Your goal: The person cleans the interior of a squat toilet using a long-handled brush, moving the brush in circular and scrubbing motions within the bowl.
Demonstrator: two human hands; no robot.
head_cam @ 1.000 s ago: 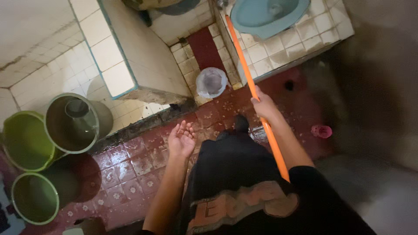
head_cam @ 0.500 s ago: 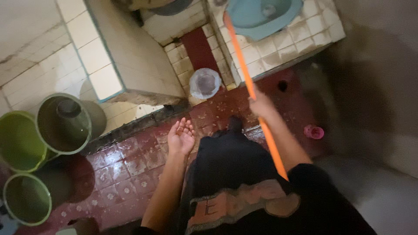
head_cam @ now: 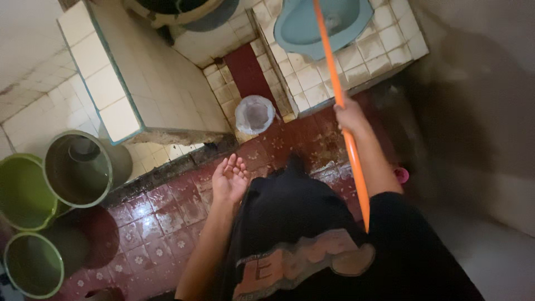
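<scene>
My right hand (head_cam: 351,116) grips a long orange stick (head_cam: 336,83) partway along its length. The stick runs from near my chest up into a light blue squat toilet pan (head_cam: 304,28) set in a raised white-tiled platform (head_cam: 368,56). What is on the stick's far end is out of view. My left hand (head_cam: 229,177) hangs over the dark red floor tiles (head_cam: 167,212), palm up, fingers spread, holding nothing. My black shirt with a printed front fills the lower middle.
A small translucent pail (head_cam: 254,114) stands on the floor by the platform. A white-tiled water basin wall (head_cam: 139,83) is at upper left. Three buckets stand at the left: one grey (head_cam: 78,167) and two green (head_cam: 22,192) (head_cam: 33,265). A small pink object (head_cam: 401,175) lies by the right wall.
The view has shifted closer to the platform. My right hand has pushed the orange stick further up into the toilet pan. My left hand stays open over the floor.
</scene>
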